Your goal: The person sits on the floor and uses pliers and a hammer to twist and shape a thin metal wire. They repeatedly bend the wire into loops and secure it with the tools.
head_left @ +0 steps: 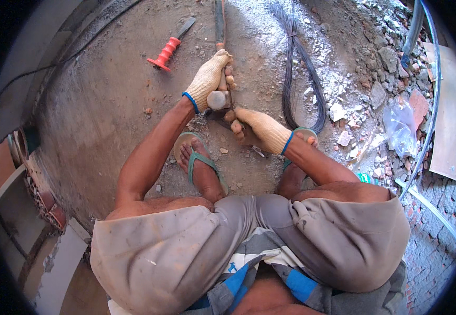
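My left hand (210,76), in a cream knit glove with a blue cuff, is wrapped round a long-shafted tool (219,23). A dark grey shaft runs away from me, and a round pale end (218,100) shows beside my palm. Close by on the right, my gloved right hand (259,126) is closed with bent fingers near that round end; a thin dark piece shows at its fingertips, too small to name. To the left lies a chisel (167,54) with a red ribbed grip and guard. A looped bundle of dark wire (287,79) rests on the ground at right.
My feet in green-strapped flip-flops (201,163) stand just below my hands. Broken rubble (377,94) and white powder (259,26) cover the right side, with a clear plastic bag (400,126), a pale board (448,115) and a hose (437,79). A dark cable (44,68) runs along the left.
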### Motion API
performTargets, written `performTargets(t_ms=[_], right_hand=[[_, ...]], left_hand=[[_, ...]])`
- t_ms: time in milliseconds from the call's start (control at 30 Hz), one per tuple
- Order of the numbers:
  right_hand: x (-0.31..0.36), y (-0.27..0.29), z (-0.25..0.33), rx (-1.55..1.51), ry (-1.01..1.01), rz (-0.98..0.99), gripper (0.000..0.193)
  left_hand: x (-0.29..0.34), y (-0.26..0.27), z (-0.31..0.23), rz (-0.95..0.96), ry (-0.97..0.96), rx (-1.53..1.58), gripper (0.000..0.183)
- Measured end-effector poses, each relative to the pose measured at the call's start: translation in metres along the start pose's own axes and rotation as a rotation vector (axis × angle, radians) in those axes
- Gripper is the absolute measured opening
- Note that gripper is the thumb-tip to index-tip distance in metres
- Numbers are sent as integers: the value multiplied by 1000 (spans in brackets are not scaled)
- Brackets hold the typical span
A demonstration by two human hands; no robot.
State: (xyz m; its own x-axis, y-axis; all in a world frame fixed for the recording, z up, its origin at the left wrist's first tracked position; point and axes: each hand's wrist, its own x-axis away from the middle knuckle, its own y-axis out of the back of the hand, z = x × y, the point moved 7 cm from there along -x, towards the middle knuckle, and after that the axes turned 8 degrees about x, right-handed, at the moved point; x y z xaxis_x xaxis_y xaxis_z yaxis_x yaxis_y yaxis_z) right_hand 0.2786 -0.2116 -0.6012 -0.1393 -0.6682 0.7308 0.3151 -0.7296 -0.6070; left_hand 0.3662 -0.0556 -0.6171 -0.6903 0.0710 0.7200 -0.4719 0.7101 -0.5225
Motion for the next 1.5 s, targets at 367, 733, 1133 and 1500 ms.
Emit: performTargets(t_ms=[367, 733, 1133, 1500], right_hand=[[59, -6, 23, 1784, 726, -614, 47], [41, -16, 25, 1878, 606, -567, 44], [36, -21, 12, 2013, 542, -559, 63], [46, 3, 26, 1459, 341, -470, 68]], left_hand=[[49, -5, -86, 161, -399, -237, 32], [69, 49, -107, 214, -449, 177, 45], [78, 57, -90, 484, -305, 474, 47], [90, 59, -107, 214, -450, 427, 41]])
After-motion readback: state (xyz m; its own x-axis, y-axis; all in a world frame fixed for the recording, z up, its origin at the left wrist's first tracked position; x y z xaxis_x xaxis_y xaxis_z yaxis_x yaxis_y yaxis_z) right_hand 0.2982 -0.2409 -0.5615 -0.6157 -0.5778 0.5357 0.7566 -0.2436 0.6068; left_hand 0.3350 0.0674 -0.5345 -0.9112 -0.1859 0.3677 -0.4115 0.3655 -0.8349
